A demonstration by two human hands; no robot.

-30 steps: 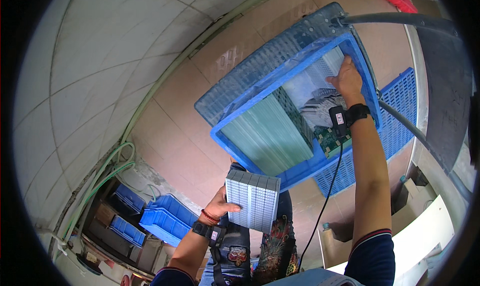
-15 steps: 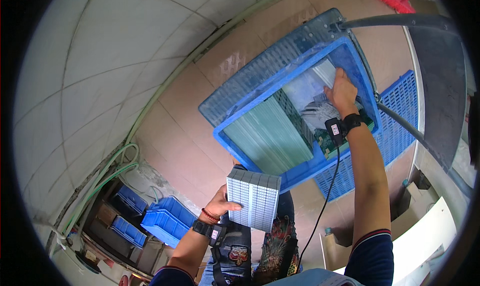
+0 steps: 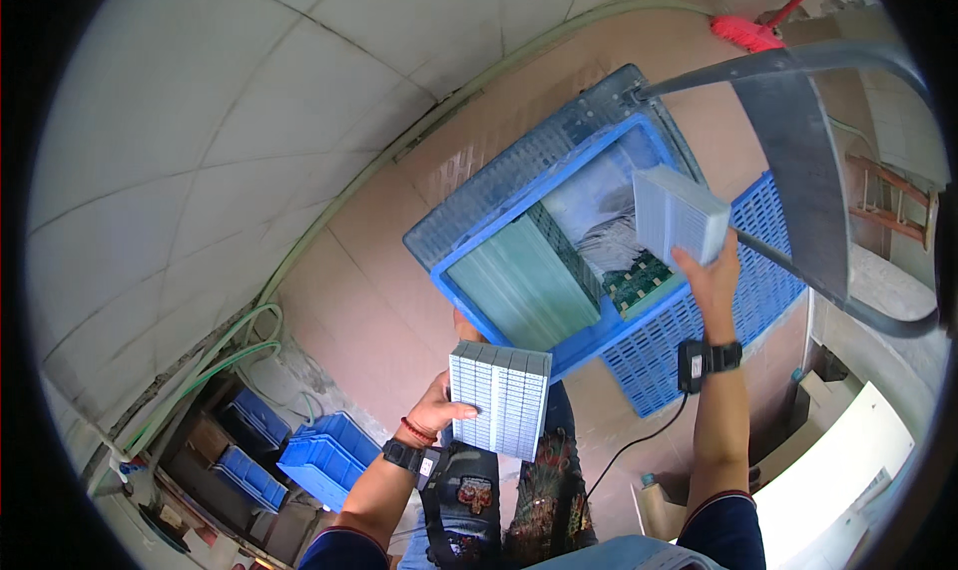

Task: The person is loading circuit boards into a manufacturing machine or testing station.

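Observation:
In my left hand [image 3: 435, 412], low over my thighs, is a stack of white circuit board panels [image 3: 504, 402] with a fine grid. My thumb lies across its face. My right hand [image 3: 715, 279] grips another pale stack of panels [image 3: 675, 213], tilted above the right end of a blue bin [image 3: 571, 356]. In the bin, a large block of pale green panels [image 3: 519, 281] fills the left side. Green circuit boards [image 3: 639, 281] and a loose heap of grey strips [image 3: 611, 247] lie on the right, partly hidden by the raised stack.
The bin rests on a dark trolley [image 3: 449, 206] with a bent metal handle [image 3: 838, 59]. Beside it lies a blue slatted crate [image 3: 639, 378]. Blue trays [image 3: 329, 450] and a green hose [image 3: 215, 365] are at the lower left. A red broom [image 3: 746, 33] stands at the far right.
My right hand has lifted a stack of panels out of the bin's far right and drawn it up and right. My left hand and its stack have barely moved. The view has shifted somewhat.

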